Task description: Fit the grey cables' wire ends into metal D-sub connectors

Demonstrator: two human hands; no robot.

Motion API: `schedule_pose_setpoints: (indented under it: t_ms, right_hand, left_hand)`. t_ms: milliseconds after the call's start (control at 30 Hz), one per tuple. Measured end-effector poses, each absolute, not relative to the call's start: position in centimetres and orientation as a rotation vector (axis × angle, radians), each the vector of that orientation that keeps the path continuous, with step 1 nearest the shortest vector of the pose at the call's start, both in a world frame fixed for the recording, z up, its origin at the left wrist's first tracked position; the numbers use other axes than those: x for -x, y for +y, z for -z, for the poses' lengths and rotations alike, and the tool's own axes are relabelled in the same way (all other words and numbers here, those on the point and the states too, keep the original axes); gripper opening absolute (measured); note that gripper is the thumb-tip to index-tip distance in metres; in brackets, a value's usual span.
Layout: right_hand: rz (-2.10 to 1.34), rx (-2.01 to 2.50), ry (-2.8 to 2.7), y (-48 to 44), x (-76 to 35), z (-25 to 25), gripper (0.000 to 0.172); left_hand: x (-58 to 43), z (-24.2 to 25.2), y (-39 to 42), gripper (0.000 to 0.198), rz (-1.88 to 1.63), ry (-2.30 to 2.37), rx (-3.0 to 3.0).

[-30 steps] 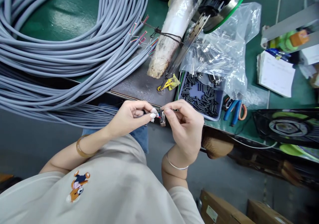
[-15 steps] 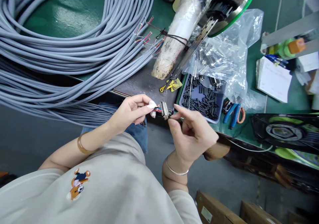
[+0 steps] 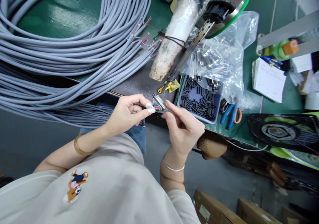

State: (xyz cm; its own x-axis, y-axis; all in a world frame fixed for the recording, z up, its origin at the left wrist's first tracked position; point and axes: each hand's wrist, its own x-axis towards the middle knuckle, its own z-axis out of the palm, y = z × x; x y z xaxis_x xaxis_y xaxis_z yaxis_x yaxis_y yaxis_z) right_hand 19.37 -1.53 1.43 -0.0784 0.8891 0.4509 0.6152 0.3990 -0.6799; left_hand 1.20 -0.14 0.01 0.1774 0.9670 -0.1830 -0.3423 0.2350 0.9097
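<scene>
A metal multi-pin cable connector (image 3: 159,101) is held up in front of the bench edge, tilted, with thin coloured wires (image 3: 155,107) at its back. My left hand (image 3: 127,113) is closed, thumb and forefinger pinching the wires just behind it. My right hand (image 3: 183,126) is closed too, its thumb and forefinger at the connector's lower right end. The fingertips hide part of the wiring. Below my left fingers shows a small dark piece (image 3: 142,123), too small to name.
Coiled grey cables (image 3: 74,51) with stripped ends cover the left. Ahead stands a plastic-wrapped post (image 3: 171,41) beside a metal strip. To the right are a bin (image 3: 216,117) of short black tubes, a clear bag (image 3: 229,54) of metal parts, blue-handled pliers (image 3: 232,116) and a fan (image 3: 281,131).
My right hand has moved left against the connector, closing the small gap. The connector has turned and shifted slightly left and up. The view has shifted a little.
</scene>
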Motion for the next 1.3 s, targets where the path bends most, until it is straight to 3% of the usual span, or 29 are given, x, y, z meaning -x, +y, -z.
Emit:
schedule_pose_setpoints:
  t_ms: [200, 600, 933, 1300]
  right_hand:
    - [-0.222, 1.151, -1.432, -1.9, -18.8, -1.7, 0.025]
    - [-0.008, 1.181, -1.824, -0.6, -17.5, 0.6, 0.02]
    - [-0.187, 1.136, -1.787, 0.7, -18.1, 0.8, 0.014]
    - [-0.146, 1.144, -1.791, 1.6, -18.0, 0.1, 0.015]
  left_hand:
    - [-1.2, -0.2, 0.5, 0.033, -1.163, 0.977, -0.838]
    - [-1.4, -0.1, 1.2, 0.022, -1.249, 1.026, -0.894]
    - [-1.7, -0.2, 2.4, 0.022, -1.242, 1.119, -0.899]
    - [-1.8, -0.9, 2.7, 0.012, -1.293, 1.168, -0.995]
